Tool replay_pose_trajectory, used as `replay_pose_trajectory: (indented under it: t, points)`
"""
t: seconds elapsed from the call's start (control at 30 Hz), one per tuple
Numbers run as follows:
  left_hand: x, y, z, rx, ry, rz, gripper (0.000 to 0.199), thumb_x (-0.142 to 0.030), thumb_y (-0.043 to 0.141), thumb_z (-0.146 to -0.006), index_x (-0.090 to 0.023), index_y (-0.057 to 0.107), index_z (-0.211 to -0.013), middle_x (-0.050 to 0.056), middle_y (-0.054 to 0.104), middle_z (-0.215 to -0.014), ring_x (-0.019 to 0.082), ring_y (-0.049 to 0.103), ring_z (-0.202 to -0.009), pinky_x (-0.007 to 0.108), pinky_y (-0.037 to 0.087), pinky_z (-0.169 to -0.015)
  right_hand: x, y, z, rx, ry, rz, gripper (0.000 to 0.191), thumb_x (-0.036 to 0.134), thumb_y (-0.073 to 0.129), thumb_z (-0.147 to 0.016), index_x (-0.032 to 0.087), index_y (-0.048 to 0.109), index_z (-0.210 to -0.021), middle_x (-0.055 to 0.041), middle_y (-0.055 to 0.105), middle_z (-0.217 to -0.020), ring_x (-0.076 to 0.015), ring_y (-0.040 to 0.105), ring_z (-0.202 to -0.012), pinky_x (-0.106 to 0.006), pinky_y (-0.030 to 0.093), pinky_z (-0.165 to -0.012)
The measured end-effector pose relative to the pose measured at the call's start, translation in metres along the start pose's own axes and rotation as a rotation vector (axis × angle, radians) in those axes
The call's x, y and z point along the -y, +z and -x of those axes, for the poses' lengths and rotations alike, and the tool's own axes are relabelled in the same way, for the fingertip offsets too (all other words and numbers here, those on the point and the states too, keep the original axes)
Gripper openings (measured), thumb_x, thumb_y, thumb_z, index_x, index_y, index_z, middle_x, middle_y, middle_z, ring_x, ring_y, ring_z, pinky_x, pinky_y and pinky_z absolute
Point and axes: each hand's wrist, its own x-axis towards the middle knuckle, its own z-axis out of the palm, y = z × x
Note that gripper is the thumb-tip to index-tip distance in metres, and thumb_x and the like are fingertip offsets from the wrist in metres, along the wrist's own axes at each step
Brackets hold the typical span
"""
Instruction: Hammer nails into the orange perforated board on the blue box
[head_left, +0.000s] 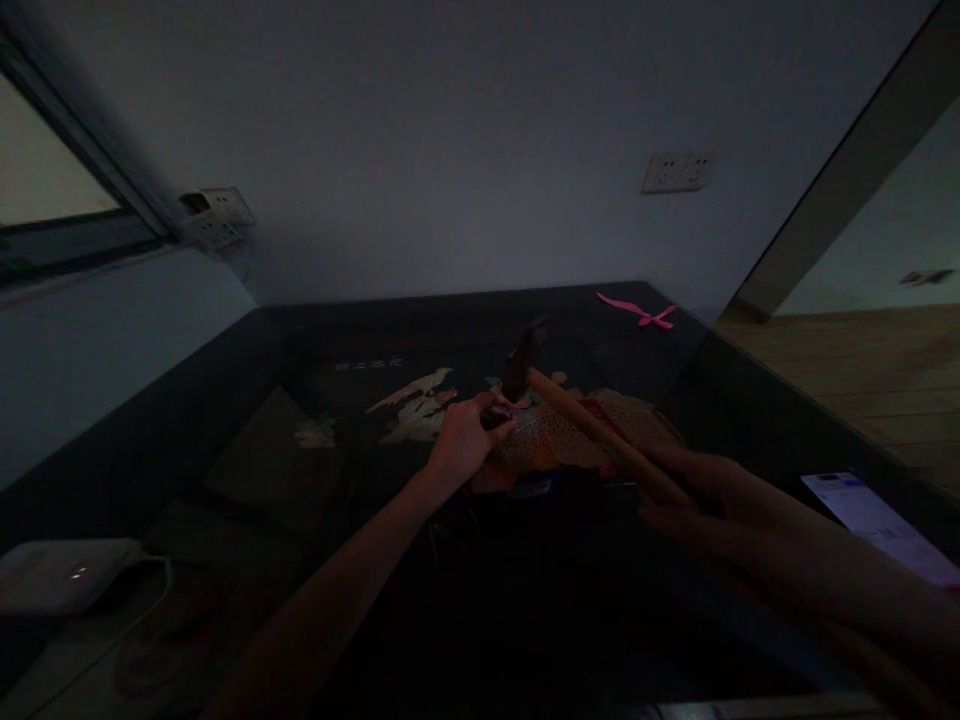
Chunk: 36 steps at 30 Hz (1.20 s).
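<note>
My right hand (701, 490) is closed round the wooden handle of a hammer (585, 418). The hammer's dark head points up and away, just above and beside my left hand. My left hand (461, 440) pinches a small dark thing between thumb and fingers; poor light hides what it is. Beneath both hands lies a brown and orange spotted patch (525, 445) on the dark tabletop (480, 325), and I cannot tell whether it is a picture or an object. A small blue item (536, 485) shows at its near edge.
A pink ribbon (637, 310) lies at the far right of the table. At the right edge rests a lit phone (881, 520). A white box (67, 575) with a cable is at the near left. Wall sockets (677, 172) sit above the table.
</note>
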Motion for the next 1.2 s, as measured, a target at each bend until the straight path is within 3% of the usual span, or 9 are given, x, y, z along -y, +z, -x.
replay_pose_trajectory:
  t: [0.17, 0.4, 0.63, 0.83, 1.0, 1.2]
  points:
    - [0.002, -0.001, 0.000, 0.001, -0.011, -0.010, 0.019, -0.013, 0.065, -0.075, -0.020, 0.065, -0.093, 0.002, 0.072, -0.084, 0.017, 0.067, -0.077, 0.029, 0.053, -0.071, -0.005, 0.009, -0.004, 0.014, 0.013, -0.049, 0.045, 0.044, 0.066, -0.070, 0.024, 0.070, -0.111, -0.0050, 0.074, -0.098, -0.0288, 0.067, -0.091, -0.036, 0.057, -0.078]
    - [0.001, 0.002, 0.002, -0.048, -0.040, 0.022, 0.022, -0.017, 0.068, -0.075, -0.020, 0.063, -0.096, 0.001, 0.072, -0.081, 0.018, 0.069, -0.076, 0.030, 0.053, -0.071, -0.006, 0.005, 0.001, -0.020, 0.011, -0.033, 0.056, 0.047, 0.065, -0.071, 0.020, 0.065, -0.120, -0.0086, 0.072, -0.106, -0.0285, 0.067, -0.090, -0.038, 0.055, -0.081]
    - [0.000, 0.001, 0.003, -0.027, -0.057, 0.006, 0.032, -0.018, 0.067, -0.075, -0.021, 0.057, -0.105, 0.001, 0.073, -0.082, 0.019, 0.070, -0.078, 0.030, 0.053, -0.070, -0.009, 0.011, -0.002, 0.055, 0.019, -0.076, 0.045, 0.042, 0.063, -0.072, 0.023, 0.069, -0.113, -0.0055, 0.073, -0.100, -0.0272, 0.067, -0.089, -0.035, 0.057, -0.077]
    - [-0.003, 0.000, 0.002, -0.016, -0.049, -0.029, 0.030, -0.020, 0.066, -0.077, -0.021, 0.057, -0.105, 0.001, 0.072, -0.081, 0.019, 0.069, -0.078, 0.029, 0.052, -0.072, -0.013, 0.008, 0.003, -0.004, 0.058, -0.060, 0.056, 0.046, 0.065, -0.071, 0.021, 0.064, -0.121, -0.0064, 0.073, -0.100, -0.0278, 0.067, -0.089, -0.033, 0.058, -0.073]
    - [-0.001, 0.001, 0.002, -0.017, -0.092, -0.089, 0.032, -0.019, 0.068, -0.074, -0.021, 0.058, -0.104, 0.001, 0.071, -0.083, 0.019, 0.068, -0.077, 0.027, 0.050, -0.067, -0.009, 0.013, 0.000, 0.034, 0.037, -0.008, 0.052, 0.046, 0.064, -0.070, 0.020, 0.067, -0.115, -0.0070, 0.072, -0.103, -0.0279, 0.067, -0.092, -0.034, 0.056, -0.078]
    - [-0.003, 0.003, 0.002, -0.013, -0.089, 0.001, 0.027, -0.020, 0.066, -0.077, -0.021, 0.057, -0.102, -0.002, 0.072, -0.079, 0.016, 0.068, -0.075, 0.025, 0.050, -0.069, -0.009, 0.008, 0.005, 0.025, 0.050, 0.001, 0.056, 0.045, 0.060, -0.073, 0.019, 0.063, -0.122, -0.0072, 0.073, -0.097, -0.0262, 0.068, -0.084, -0.034, 0.058, -0.072]
